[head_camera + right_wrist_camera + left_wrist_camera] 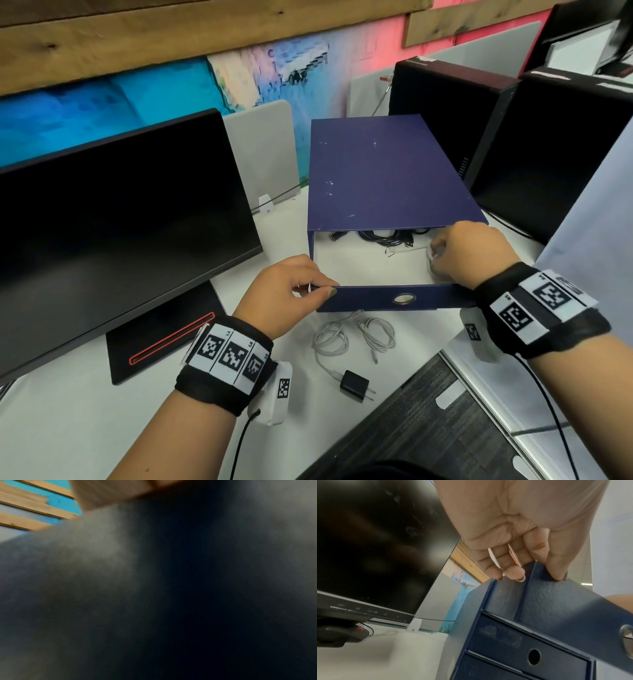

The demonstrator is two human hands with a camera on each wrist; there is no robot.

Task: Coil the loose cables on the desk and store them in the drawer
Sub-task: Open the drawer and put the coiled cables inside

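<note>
While the left hand (287, 291) pinches the drawer (383, 297) front, the right hand (469, 251) lowers a curled-in clear cable (432, 255). Released carelessly, that coil may spring loose and tangle with the black cables (383, 237); two white cables (352, 337) wait on the bench (85, 428).

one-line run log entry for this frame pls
stage: storing | left hand: grips open drawer front | right hand: inside drawer on pale cable | black cables: stored | white cables, charger: on desk
</note>
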